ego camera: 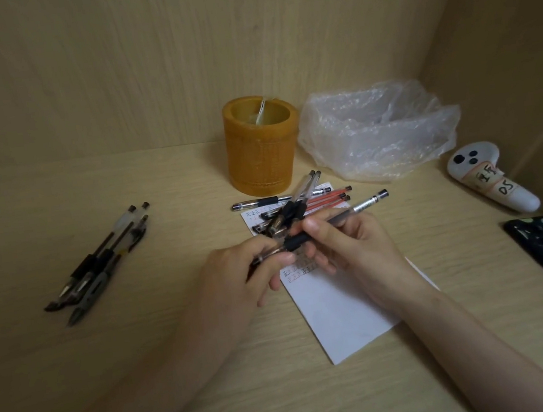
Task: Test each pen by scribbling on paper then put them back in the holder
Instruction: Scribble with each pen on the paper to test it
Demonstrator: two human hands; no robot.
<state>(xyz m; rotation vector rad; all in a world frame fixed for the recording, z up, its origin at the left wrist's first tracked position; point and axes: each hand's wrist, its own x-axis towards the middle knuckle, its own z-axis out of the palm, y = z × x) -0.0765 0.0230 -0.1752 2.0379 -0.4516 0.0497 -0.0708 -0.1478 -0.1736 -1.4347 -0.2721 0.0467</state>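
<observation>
Right hand [347,244] & left hand [238,279] both clamped on clear black-grip pen [341,219], held above white paper sheet [343,314]; round amber pen holder [262,144] behind.

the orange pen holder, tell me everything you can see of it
The orange pen holder is a squat, upright cylinder with a rough, woven-looking amber surface and a thick rim. It stands on the wooden desk near the back wall, left of the crumpled clear plastic bag. No pens are in it; something pale shows inside. A black pen lies just in front of its base.
</observation>
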